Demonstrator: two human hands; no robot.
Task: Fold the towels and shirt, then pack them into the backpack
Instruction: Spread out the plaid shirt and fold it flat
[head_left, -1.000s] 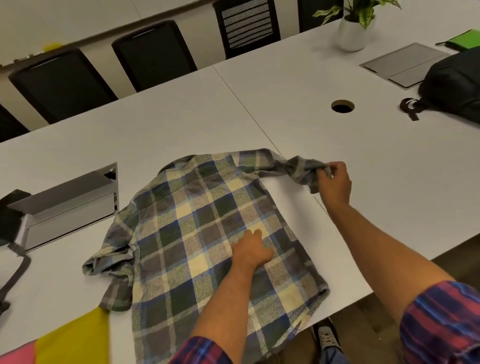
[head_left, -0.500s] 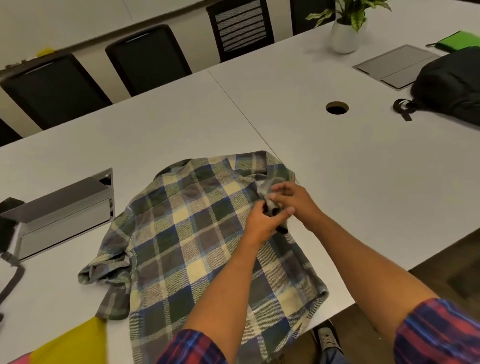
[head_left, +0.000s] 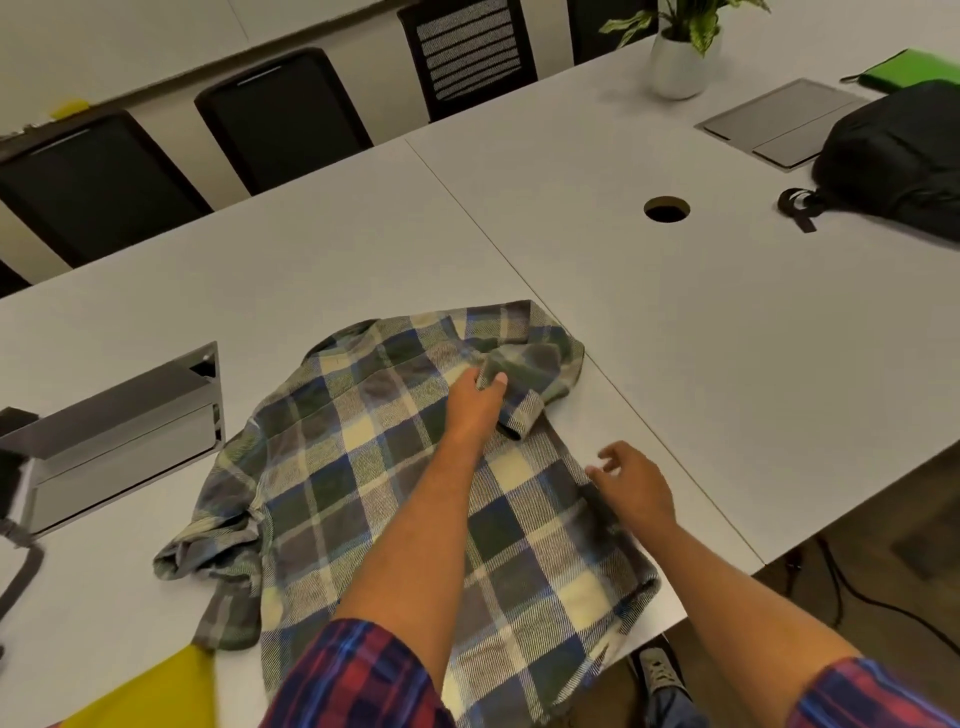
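Head view: our left hand (head_left: 475, 402) pinches the plaid shirt (head_left: 363, 483)'s folded-in sleeve (head_left: 524, 374). Our right hand (head_left: 636, 488) hovers loosely open, empty, over the shirt's edge.

Backpack (head_left: 904, 156) and yellow towel (head_left: 150, 696) (both edge-cropped)

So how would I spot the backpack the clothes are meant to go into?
Look along the white table to its far right edge, past the round cable hole. The backpack lies there beside a green folder; it is the only black, bulky, soft thing on the tabletop.
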